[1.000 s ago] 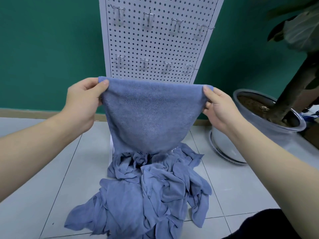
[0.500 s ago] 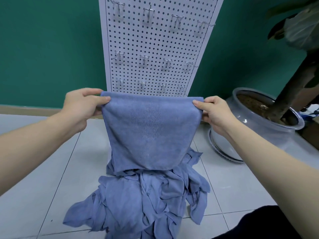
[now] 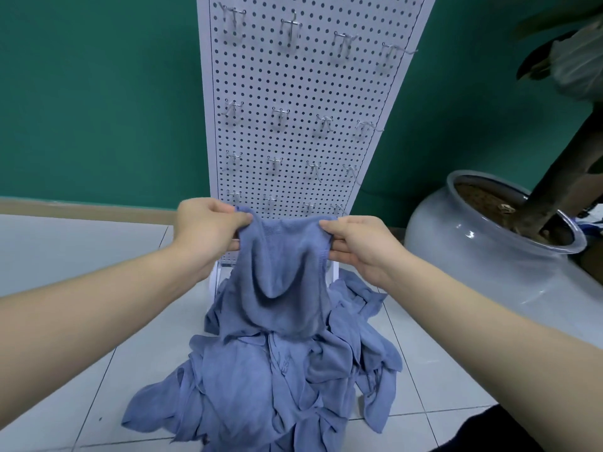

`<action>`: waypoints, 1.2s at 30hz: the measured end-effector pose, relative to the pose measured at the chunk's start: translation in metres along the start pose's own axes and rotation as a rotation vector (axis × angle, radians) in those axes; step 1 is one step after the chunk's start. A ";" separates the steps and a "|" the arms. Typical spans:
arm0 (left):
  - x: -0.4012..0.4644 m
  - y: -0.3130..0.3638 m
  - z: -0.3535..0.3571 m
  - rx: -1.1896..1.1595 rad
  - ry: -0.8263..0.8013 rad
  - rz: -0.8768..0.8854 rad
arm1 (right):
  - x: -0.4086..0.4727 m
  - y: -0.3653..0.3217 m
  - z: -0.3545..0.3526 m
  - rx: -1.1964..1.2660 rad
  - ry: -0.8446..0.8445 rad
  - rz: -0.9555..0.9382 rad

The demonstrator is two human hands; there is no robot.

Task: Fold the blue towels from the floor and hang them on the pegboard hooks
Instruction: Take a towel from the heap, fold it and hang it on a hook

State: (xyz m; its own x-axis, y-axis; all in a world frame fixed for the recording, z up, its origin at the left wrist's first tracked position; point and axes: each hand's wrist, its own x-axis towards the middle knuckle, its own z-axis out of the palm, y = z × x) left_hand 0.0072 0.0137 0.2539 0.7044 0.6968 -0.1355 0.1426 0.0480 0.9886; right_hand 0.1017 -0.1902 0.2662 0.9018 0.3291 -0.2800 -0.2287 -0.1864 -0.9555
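Observation:
I hold one blue towel (image 3: 287,282) up in front of me, above a heap of crumpled blue towels (image 3: 270,380) on the floor. My left hand (image 3: 205,233) pinches its top left corner and my right hand (image 3: 355,243) pinches the top right corner. The two hands are close together, so the towel sags in a fold between them. Behind it stands the white pegboard (image 3: 303,102) with several rows of bare metal hooks (image 3: 280,115).
A large grey glazed pot (image 3: 483,243) with a dark plant trunk (image 3: 567,171) stands on the floor at the right. A green wall (image 3: 98,93) runs behind the board. Light floor tiles (image 3: 75,370) lie to the left of the heap.
My hands have dropped lower and come together, so the towel that was stretched wide now bunches and folds in the middle. More of the pegboard shows above it.

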 end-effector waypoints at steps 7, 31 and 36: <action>-0.041 -0.001 0.023 0.128 -0.119 0.227 | -0.027 0.001 0.031 0.070 -0.080 -0.114; -0.057 -0.003 0.024 -0.105 -0.140 0.229 | -0.042 0.009 0.037 -0.142 -0.105 -0.443; -0.062 -0.002 0.023 0.000 -0.284 0.367 | -0.042 0.006 0.035 -0.056 -0.072 -0.459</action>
State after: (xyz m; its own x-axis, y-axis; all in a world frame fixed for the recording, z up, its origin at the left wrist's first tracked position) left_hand -0.0207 -0.0457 0.2583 0.8707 0.4445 0.2105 -0.1513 -0.1653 0.9746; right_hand 0.0500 -0.1727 0.2689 0.8766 0.4527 0.1630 0.2101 -0.0555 -0.9761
